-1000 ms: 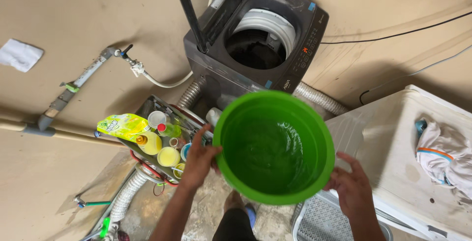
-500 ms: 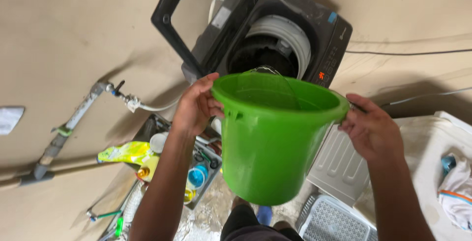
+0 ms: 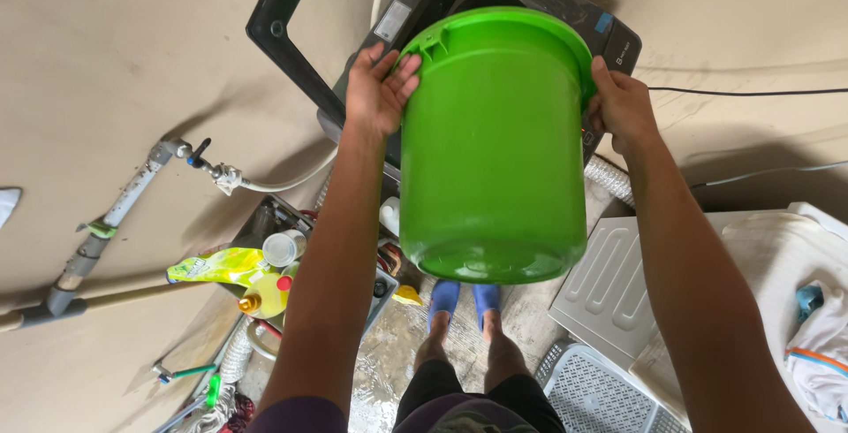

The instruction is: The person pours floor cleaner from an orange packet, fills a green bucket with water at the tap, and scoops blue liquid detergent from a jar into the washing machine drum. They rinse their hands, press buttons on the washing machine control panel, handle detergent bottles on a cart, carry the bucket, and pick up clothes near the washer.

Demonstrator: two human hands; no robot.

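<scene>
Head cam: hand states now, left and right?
Left hand: holding the green bucket by its rim, fingers spread.
Right hand: gripping the bucket's opposite rim.

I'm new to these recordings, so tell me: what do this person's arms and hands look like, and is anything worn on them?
Both forearms are bare. The left hand and right hand show no gloves, rings or watch. Only a dark purple sleeve edge shows at the left upper arm.

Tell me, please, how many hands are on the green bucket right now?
2. The left hand presses the green bucket on its left side near the rim; the right hand grips the rim on the opposite side. No other hands are visible.
</scene>
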